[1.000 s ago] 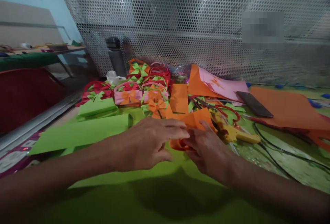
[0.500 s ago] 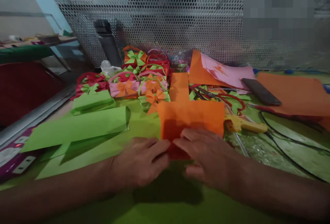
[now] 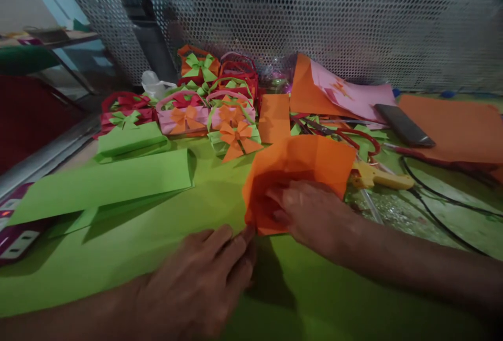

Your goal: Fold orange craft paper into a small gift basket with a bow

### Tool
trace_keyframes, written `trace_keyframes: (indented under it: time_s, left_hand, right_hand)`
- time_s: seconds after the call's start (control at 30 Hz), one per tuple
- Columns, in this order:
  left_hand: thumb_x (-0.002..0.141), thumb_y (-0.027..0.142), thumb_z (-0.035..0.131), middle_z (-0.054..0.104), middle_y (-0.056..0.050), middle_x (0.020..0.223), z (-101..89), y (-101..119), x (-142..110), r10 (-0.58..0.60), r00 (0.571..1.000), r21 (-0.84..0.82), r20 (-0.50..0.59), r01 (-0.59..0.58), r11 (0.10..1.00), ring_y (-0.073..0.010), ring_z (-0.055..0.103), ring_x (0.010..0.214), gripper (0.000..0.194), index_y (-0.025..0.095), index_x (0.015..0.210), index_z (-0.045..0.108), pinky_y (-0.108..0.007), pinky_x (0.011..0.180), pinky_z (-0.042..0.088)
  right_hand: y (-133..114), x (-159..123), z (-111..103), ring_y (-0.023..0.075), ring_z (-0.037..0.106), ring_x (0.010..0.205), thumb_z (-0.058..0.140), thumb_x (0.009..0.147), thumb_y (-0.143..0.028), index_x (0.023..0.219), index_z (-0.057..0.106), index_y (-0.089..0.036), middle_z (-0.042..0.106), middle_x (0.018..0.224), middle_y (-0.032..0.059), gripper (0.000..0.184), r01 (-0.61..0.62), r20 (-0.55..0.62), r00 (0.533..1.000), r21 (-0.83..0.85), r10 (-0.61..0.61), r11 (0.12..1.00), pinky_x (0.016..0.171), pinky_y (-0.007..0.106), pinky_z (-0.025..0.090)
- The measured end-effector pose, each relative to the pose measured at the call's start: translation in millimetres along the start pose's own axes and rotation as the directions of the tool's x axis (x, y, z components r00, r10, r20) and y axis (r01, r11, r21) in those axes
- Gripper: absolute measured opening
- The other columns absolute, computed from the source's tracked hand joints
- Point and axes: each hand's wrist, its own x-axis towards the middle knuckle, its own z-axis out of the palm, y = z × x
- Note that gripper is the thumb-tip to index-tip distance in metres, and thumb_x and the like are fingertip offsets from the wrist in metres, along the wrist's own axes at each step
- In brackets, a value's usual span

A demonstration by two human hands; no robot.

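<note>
head view: left hand (image 3: pixel 196 278), fingers bunched, touches orange paper (image 3: pixel 310 155); right hand (image 3: pixel 318 218) reaches inside, pinch unclear.

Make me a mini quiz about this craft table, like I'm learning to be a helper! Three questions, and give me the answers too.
1. True or false: the left hand is holding the dark bottle.
2. What yellow tool lies just right of the folded orange paper?
3. Fill in the blank: the small orange bag at the back wears a bow colored ____.

Key:
1. False; its fingertips are by the near left corner of the folded orange paper.
2. The glue gun.
3. Green.
</note>
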Motion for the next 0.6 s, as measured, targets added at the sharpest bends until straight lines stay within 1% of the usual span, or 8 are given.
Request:
trace_keyframes:
  time_s: [0.07,0.13,0.23,0.33,0.43,0.53,0.6]
  left_hand:
    - [0.092,0.018,0.025,0.065,-0.01,0.1,0.2,-0.2,-0.7,-0.028,1.0,-0.025,0.013,0.028,0.999,-0.0219,0.057,0.072,0.041,0.017,0.086,0.065,-0.035,0.056,0.046]
    - [0.093,0.025,0.027,0.064,-0.011,0.103,3.7,-1.4,-1.2,-0.049,0.998,-0.039,0.028,0.05,0.998,-0.0224,0.058,0.074,0.039,0.017,0.087,0.064,-0.035,0.056,0.047]
    - [0.093,0.032,0.031,0.064,-0.012,0.104,9.6,-1.5,-2.1,-0.052,0.999,-0.045,0.004,0.052,0.998,-0.0222,0.059,0.076,0.037,0.016,0.092,0.064,-0.034,0.057,0.049]
    - [0.092,0.037,0.032,0.064,-0.012,0.105,13.1,0.4,-3.6,-0.056,0.997,-0.054,-0.048,0.054,0.997,-0.0228,0.058,0.081,0.039,0.014,0.092,0.063,-0.035,0.062,0.05]
    - [0.091,0.04,0.034,0.063,-0.013,0.107,14.9,1.9,-5.7,-0.073,0.995,-0.062,-0.065,0.069,0.996,-0.0243,0.057,0.083,0.039,0.014,0.093,0.063,-0.036,0.062,0.051]
    - [0.09,0.04,0.038,0.062,-0.013,0.107,16.5,2.4,-6.8,-0.068,0.995,-0.08,-0.078,0.062,0.995,-0.0246,0.057,0.083,0.036,0.014,0.093,0.063,-0.036,0.061,0.051]
    - [0.089,0.04,0.04,0.063,-0.012,0.104,17.4,2.5,-6.4,-0.076,0.995,-0.099,-0.066,0.069,0.993,-0.0249,0.056,0.082,0.035,0.014,0.091,0.063,-0.037,0.06,0.051]
  right_hand:
    - [0.1,2.5,-2.8,0.018,0.056,0.065,0.053,0.077,-0.021,0.081,0.058,-0.017,0.06,0.069,0.004,0.008,-0.023,0.041,0.999,0.069,0.02,0.997,0.053,0.027,0.034]
    - [-0.4,4.3,-5.6,0.0157,0.055,0.062,0.052,0.078,-0.024,0.076,0.055,-0.016,0.06,0.07,0.0044,0.008,-0.037,0.056,0.998,0.14,0.03,0.989,0.048,0.025,0.031]
    - [-2.5,6.4,-7.0,0.0121,0.052,0.056,0.053,0.077,-0.023,0.073,0.051,-0.015,0.059,0.07,0.0047,0.01,-0.068,0.066,0.996,0.229,0.054,0.971,0.044,0.022,0.027]
    - [-4.9,9.0,-5.4,0.0105,0.054,0.06,0.058,0.072,-0.017,0.07,0.049,-0.015,0.06,0.07,0.0025,0.009,-0.081,0.103,0.994,0.337,0.049,0.938,0.045,0.019,0.03]
    - [-7.2,11.2,-4.6,0.0095,0.056,0.065,0.057,0.072,-0.012,0.07,0.049,-0.015,0.062,0.072,0.0011,0.008,-0.115,0.144,0.988,0.391,0.063,0.913,0.048,0.016,0.033]
    - [-10.2,12.5,-7.8,0.0078,0.055,0.06,0.057,0.071,-0.009,0.071,0.051,-0.014,0.062,0.072,0.0008,0.008,-0.179,0.199,0.975,0.417,0.102,0.891,0.044,0.016,0.031]
    - [-11.7,13.0,-11.4,0.0077,0.053,0.057,0.058,0.071,-0.01,0.069,0.052,-0.014,0.061,0.068,0.0001,0.008,-0.189,0.21,0.972,0.408,0.11,0.893,0.043,0.017,0.03]
